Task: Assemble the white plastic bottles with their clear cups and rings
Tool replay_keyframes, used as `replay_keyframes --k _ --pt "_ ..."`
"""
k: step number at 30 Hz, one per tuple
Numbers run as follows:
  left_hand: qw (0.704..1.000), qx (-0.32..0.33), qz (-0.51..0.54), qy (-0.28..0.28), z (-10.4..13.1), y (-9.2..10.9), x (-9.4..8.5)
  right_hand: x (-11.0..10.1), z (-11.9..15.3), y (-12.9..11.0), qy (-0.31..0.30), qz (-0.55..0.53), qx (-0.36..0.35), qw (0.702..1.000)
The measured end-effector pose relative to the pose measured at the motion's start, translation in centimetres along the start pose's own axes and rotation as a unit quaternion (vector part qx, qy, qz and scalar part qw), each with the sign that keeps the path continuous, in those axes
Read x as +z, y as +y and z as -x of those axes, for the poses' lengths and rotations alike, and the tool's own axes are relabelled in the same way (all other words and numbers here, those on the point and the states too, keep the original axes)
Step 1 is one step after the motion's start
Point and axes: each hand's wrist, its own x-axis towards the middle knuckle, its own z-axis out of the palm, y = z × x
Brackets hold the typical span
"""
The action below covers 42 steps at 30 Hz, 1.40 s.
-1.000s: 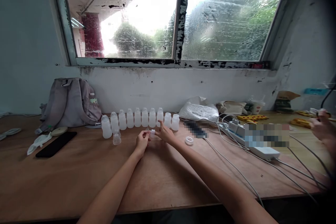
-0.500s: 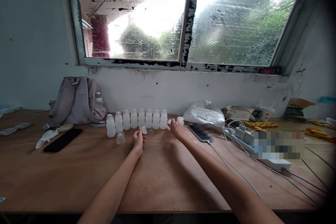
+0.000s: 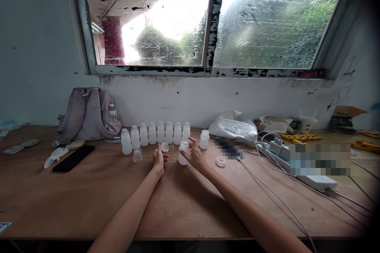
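My left hand pinches a small white ring-shaped cap between thumb and finger. My right hand has its thumb and fingers around an uncapped frosted bottle, upright on the table; how firmly it grips is hard to see. Behind them stands a row of several capped frosted bottles. A clear cup-like cover sits before the row's left part, and a small clear piece lies beside the held cap. To the right are another open bottle and a white ring.
A grey backpack, a black phone and a white crumpled item are on the left. A silvery plastic bag, cables and a white power strip occupy the right. The wooden table's front edge runs below my arms.
My right hand has drawn an open bottle nearer, left and forward of where it was. Another open bottle and a white ring now show at right. The cap in my left hand is tilted differently.
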Motion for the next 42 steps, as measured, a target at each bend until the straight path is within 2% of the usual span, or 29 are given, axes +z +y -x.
replay_keyframes --k 3,5,11,13,31,38,42 --pt "1.000 0.010 -0.005 -0.021 0.2 0.0 0.1 1.0 1.0 0.5 -0.054 -0.045 0.017 0.997" --pt "0.999 0.022 -0.006 -0.033 0.4 0.1 0.2 0.9 1.3 0.4 -0.057 -0.040 0.016 0.997" --pt "0.996 0.065 -0.016 -0.050 0.9 0.4 0.4 -1.0 1.1 -1.2 -0.036 0.096 -0.121 0.987" --pt "0.995 0.074 -0.021 -0.061 1.0 0.3 0.4 -1.2 1.1 -1.4 -0.041 0.131 -0.141 0.981" --pt "0.992 0.099 -0.050 -0.062 0.8 0.6 0.2 -1.4 1.4 -1.7 -0.026 0.188 -0.168 0.967" --pt "0.994 0.061 -0.044 -0.077 0.7 0.4 0.2 -1.5 1.6 -1.9 -0.035 0.192 -0.175 0.965" --pt "0.994 0.072 -0.008 -0.087 0.4 0.3 0.0 -1.4 1.6 -1.7 -0.033 0.169 -0.164 0.971"
